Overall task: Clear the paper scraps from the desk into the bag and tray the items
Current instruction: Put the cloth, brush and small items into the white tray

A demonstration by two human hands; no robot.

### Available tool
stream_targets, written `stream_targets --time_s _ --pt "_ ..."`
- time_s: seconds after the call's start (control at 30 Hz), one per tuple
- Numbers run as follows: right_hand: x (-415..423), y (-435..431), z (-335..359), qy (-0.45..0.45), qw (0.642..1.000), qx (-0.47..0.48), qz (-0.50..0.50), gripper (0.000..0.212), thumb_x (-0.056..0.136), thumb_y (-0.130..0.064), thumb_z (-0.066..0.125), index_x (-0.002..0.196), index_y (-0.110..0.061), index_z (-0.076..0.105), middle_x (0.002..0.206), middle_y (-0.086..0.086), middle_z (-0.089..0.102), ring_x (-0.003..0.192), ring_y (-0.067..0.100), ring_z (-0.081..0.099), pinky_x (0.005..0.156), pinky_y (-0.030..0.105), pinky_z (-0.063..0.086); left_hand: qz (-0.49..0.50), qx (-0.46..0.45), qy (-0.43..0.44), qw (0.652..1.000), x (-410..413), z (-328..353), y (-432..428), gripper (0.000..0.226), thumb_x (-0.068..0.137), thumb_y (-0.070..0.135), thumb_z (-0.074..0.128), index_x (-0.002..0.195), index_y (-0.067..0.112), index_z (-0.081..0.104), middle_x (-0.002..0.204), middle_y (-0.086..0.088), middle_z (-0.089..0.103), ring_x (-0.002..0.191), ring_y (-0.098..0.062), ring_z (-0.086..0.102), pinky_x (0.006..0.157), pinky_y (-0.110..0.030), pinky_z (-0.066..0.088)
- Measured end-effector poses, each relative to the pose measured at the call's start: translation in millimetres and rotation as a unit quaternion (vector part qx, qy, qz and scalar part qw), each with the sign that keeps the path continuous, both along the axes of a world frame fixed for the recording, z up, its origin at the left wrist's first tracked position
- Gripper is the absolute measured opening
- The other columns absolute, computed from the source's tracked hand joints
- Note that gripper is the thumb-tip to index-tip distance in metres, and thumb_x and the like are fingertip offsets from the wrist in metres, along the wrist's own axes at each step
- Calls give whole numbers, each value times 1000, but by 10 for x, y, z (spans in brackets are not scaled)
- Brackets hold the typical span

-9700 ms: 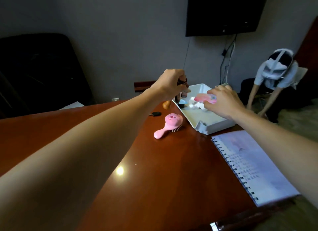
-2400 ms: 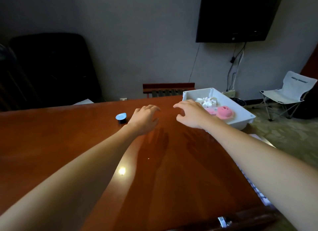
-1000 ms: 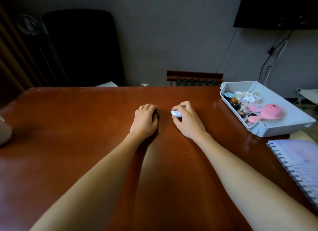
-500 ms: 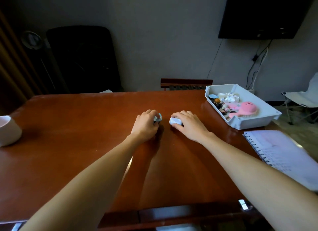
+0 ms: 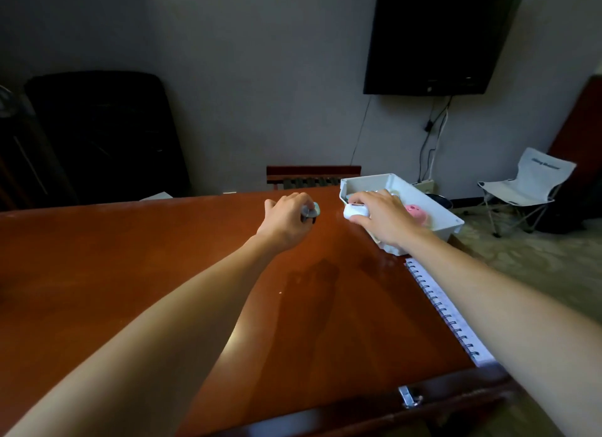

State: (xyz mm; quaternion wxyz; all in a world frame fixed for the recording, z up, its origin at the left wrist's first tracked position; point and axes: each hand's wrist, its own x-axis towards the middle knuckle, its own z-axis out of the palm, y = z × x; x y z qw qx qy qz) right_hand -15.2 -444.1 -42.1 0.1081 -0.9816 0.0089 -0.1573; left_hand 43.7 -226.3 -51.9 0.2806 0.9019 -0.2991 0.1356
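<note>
Reddish worktop [image 5: 130,257]: left hand [image 5: 283,223] fingers curl round grey-capped piece [image 5: 311,211]; right hand [image 5: 382,216] fingers grip white object [image 5: 355,211] beside tray [image 5: 368,180].

left hand [image 5: 282,224] curled in a grip, right hand [image 5: 383,222] likewise

A black TV [image 5: 433,36] hangs on the grey wall [image 5: 244,78], wires [image 5: 434,137] below. A white folding chair [image 5: 527,182] stands on the floor [image 5: 521,267]. A black chair [image 5: 97,133] sits behind the brown surface [image 5: 130,257].
</note>
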Motion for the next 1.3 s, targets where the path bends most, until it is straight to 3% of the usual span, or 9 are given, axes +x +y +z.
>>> stream_targets --time_s 0.13,0.2,0.27,0.37,0.47,0.7,0.9,1.13,1.3 --pt "-44 -316 59 42 997 34 -50 32 93 -32 62 124 -37 55 118 -1 52 118 27 46 98 39 40 -37 8 -15 999 -4 83 -313 16 95 14 58 109 21 59 122 1 61 112 -20 49 91 -36 24" --pt "-39 -501 39 48 995 59 -66 31 90 -31 65 117 -44 56 109 0 45 109 29 52 89 37 49 -51 16 -13 998 5 99 -479 15 95 17 57 109 22 60 123 2 62 115 -20 48 92 -39 26" --pt "-35 -652 20 54 993 72 -70 29 90 -27 66 115 -40 59 113 2 46 104 29 55 83 29 45 -62 30 -13 998 32 94 -646 16 94 19 57 110 23 60 121 3 63 115 -21 48 90 -41 27" --pt "-8 -855 -3 82 991 65 -81 22 90 -33 63 109 -44 58 125 6 51 116 30 48 94 35 40 -74 49 2 996 97 34 -882 17 94 21 58 110 25 60 117 3 65 112 -21 46 83 -38 24" --pt "32 -1022 -47 131 985 88 -76 17 88 -33 66 93 -47 57 126 5 56 112 25 53 95 37 45 -79 66 29 994 154 -24 -1072 15 95 24 60 110 27 60 116 3 64 109 -19 45 85 -38 24" --pt "125 -1292 -161 192 975 85 -71 26 89 -26 71 114 -24 64 129 4 59 117 22 54 96 32 42 -119 100 68 986 225 -133 -1438 22 92 31 66 112 23 61 115 6 65 102 -18 51 87 -38 27" --pt "198 -1359 -108 220 969 84 -69 20 78 -34 81 92 -29 67 110 0 64 105 19 60 95 34 48 -123 113 72 983 249 -225 -1610 19 92 31 66 108 24 62 108 4 62 96 -17 47 83 -37 25" --pt "272 -1303 -124 232 969 58 -57 13 77 -38 80 82 -34 68 107 -5 65 104 17 60 92 31 49 -120 151 82 978 239 -291 -1632 11 89 23 63 100 25 65 99 6 60 97 -19 49 91 -40 28" --pt "265 -1306 -95 249 964 64 -70 16 82 -32 78 95 -26 72 107 -7 59 106 16 58 86 24 43 -120 144 84 979 229 -284 -1646 13 89 21 63 101 25 67 94 8 55 92 -17 43 94 -40 28"
